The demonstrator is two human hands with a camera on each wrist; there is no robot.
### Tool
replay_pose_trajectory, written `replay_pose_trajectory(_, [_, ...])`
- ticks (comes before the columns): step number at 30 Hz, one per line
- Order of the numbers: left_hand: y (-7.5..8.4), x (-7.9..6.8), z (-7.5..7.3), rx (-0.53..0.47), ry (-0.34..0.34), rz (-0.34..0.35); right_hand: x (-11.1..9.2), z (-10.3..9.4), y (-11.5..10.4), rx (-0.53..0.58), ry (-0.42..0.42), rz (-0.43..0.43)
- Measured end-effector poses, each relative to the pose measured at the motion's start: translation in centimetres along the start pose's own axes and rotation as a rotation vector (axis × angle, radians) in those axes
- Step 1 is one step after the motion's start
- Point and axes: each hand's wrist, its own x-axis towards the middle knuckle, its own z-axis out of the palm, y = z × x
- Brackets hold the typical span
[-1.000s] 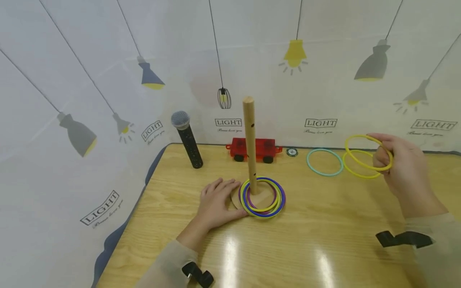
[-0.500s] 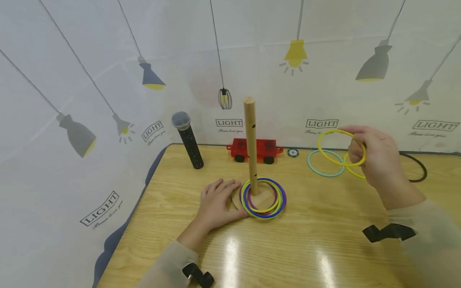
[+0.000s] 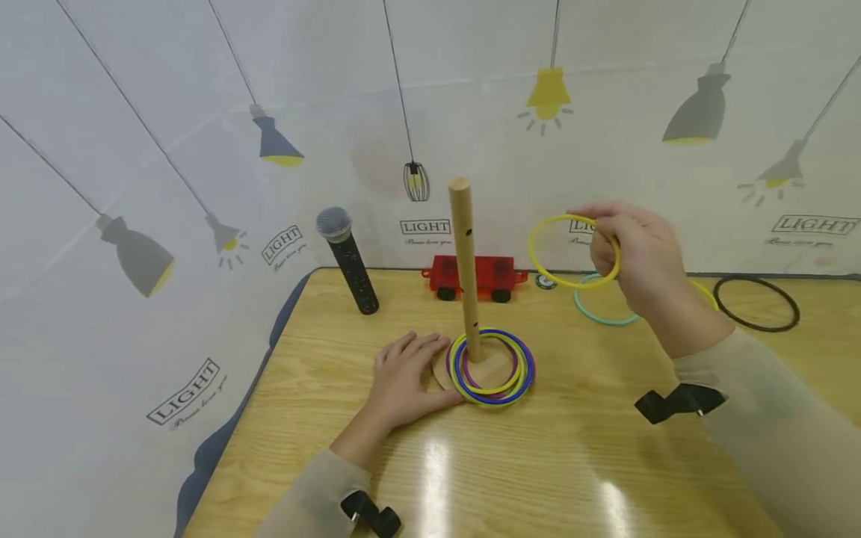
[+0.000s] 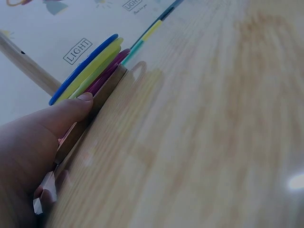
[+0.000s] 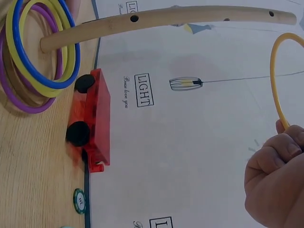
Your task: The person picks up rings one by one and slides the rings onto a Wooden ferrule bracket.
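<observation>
My left hand point(image 3: 406, 385) grips the round wooden base point(image 3: 493, 365) of a ring-toss stand, its thumb at the near edge and fingers at the far left side. An upright wooden peg point(image 3: 464, 261) rises from the base. Blue point(image 5: 23, 57), yellow and purple rings lie around the peg's foot, stacked on the base. Above the tabletop, to the right of the peg, my right hand point(image 3: 642, 261) pinches a yellow ring point(image 5: 273, 71) between thumb and fingers. That ring is tilted and apart from the peg, a little below the height of its top.
Behind the peg stands a red toy wagon point(image 3: 496, 278), with a poker chip point(image 3: 546, 282) beside it. A microphone point(image 3: 351, 261) stands left. Teal point(image 3: 608, 322), yellow point(image 3: 708, 294) and black point(image 3: 797, 306) rings lie at the back right, partly hidden by my right hand. A printed cloth backs the table.
My right hand has carried the yellow ring leftward and upward toward the peg, uncovering the black ring on the table. My left hand has stayed at the base.
</observation>
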Motion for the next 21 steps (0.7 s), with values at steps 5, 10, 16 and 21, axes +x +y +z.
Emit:
replay_pose_trajectory(5, [0.1, 0.2, 0.1, 0.01, -0.004, -0.008, 0.5, 2.1, -0.8, 0.038, -0.028, -0.037])
replay_pose_trajectory(10, [0.1, 0.1, 0.0, 0.004, -0.008, -0.004, 0.8, 3.5, -1.3, 0.062, -0.057, -0.04])
replay_pose_trajectory(16, [0.3, 0.1, -0.2, -0.003, -0.003, -0.001, 1.9, 4.9, -2.8, 0.087, -0.057, -0.057])
replay_pose_trajectory(21, [0.4, 0.1, -0.3, -0.006, -0.013, -0.012, 2.7, 6.2, -4.5, 0.095, -0.06, -0.065])
